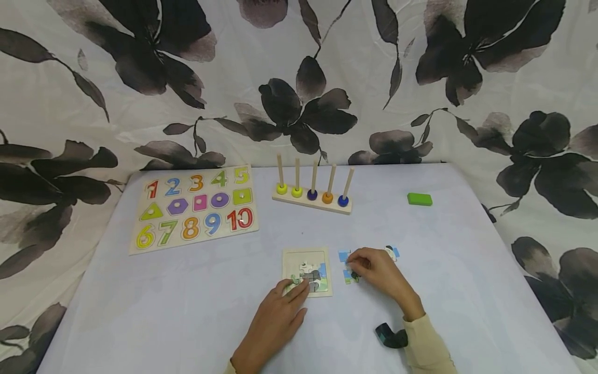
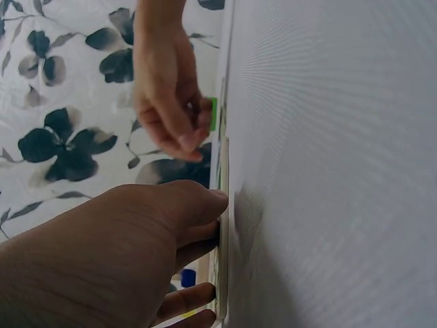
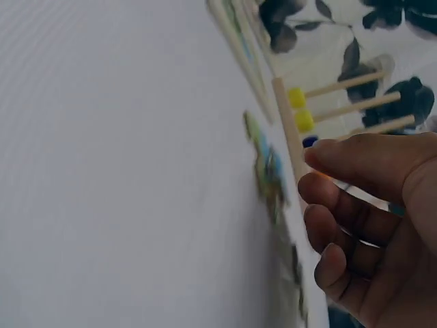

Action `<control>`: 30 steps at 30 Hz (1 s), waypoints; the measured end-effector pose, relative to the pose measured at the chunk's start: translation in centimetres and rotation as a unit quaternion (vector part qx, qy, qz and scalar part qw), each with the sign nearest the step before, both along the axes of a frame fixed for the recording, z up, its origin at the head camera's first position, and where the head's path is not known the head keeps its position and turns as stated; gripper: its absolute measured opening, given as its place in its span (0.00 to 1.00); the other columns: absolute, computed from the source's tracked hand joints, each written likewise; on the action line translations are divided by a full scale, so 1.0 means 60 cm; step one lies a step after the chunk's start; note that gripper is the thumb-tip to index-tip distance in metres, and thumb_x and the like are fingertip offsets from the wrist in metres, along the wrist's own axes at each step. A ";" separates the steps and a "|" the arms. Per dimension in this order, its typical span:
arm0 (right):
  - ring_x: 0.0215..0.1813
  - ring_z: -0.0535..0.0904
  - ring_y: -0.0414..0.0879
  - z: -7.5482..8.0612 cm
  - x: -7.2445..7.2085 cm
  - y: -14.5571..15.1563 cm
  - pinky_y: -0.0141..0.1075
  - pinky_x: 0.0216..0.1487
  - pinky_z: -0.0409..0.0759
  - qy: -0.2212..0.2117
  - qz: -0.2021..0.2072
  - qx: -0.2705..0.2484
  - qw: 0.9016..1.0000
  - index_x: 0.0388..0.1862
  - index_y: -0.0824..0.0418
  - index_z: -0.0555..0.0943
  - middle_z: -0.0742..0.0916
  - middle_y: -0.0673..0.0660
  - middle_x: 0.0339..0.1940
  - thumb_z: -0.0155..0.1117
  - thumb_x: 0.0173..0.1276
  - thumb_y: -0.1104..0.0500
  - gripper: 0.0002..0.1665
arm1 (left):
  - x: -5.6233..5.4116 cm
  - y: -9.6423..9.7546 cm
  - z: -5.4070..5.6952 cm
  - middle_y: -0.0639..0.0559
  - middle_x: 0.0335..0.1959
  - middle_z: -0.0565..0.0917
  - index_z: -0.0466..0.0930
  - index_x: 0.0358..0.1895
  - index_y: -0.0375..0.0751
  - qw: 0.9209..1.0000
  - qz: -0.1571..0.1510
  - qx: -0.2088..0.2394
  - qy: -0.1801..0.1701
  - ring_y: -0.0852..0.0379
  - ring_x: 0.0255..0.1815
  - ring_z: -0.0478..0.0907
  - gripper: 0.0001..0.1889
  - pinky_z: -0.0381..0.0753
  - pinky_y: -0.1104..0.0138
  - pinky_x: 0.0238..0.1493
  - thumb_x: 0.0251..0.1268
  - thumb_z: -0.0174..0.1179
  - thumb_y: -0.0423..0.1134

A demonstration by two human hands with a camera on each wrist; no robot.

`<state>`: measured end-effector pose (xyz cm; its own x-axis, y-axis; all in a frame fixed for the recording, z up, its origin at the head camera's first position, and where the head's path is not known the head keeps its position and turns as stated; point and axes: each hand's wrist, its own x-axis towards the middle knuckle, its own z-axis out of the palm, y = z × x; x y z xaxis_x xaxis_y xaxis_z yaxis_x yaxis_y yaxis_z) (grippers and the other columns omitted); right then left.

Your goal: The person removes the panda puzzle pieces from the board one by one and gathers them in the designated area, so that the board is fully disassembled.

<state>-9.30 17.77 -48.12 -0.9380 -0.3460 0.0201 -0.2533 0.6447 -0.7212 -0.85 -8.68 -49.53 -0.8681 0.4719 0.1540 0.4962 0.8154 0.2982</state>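
Note:
A square wooden puzzle board [image 1: 306,251] lies at the near middle of the table, partly filled with picture pieces [image 1: 312,278]. On its lower left part rest the fingers of my left hand [image 1: 276,318], fairly straight; in the left wrist view the thumb lies along the board's edge. My right hand [image 1: 379,271] is just right of the board, above loose puzzle pieces [image 1: 348,276]. Its fingers are loosely bent, and the right wrist view shows no piece between thumb and fingertips. Another loose piece [image 1: 396,252] lies partly behind this hand.
A wooden number-and-shape board [image 1: 175,241] lies at the back left. Beside it stands a peg stacker [image 1: 310,200] with coloured beads. A green block [image 1: 419,199] lies at the back right. A dark curved object [image 1: 391,336] sits near my right wrist. Floral cloth [image 1: 289,111] hangs behind the table.

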 end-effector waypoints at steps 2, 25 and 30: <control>0.32 0.75 0.38 0.007 -0.004 -0.019 0.30 0.33 0.76 0.010 0.008 -0.009 1.000 0.38 0.57 0.86 0.85 0.46 0.33 0.68 0.62 0.63 0.06 | 0.000 0.000 0.000 0.59 0.64 0.75 0.79 0.60 0.45 1.000 -0.001 -0.002 0.000 0.50 0.61 0.71 0.23 0.74 0.59 0.59 0.61 0.64 0.46; 0.44 0.72 0.41 -0.009 -0.018 -0.130 0.38 0.47 0.76 0.049 0.093 0.047 0.993 0.46 0.57 0.86 0.80 0.47 0.40 0.58 0.67 0.65 0.13 | -0.002 -0.003 0.001 0.60 0.65 0.74 0.78 0.61 0.45 1.000 -0.011 -0.012 -0.006 0.50 0.61 0.71 0.24 0.74 0.59 0.59 0.63 0.62 0.49; 0.45 0.73 0.41 -0.009 -0.018 -0.132 0.38 0.47 0.76 0.041 0.089 0.037 0.995 0.45 0.57 0.85 0.80 0.47 0.42 0.57 0.67 0.66 0.13 | -0.002 -0.003 0.001 0.60 0.65 0.74 0.78 0.61 0.44 1.000 -0.012 -0.007 -0.003 0.50 0.61 0.71 0.24 0.73 0.59 0.59 0.63 0.62 0.48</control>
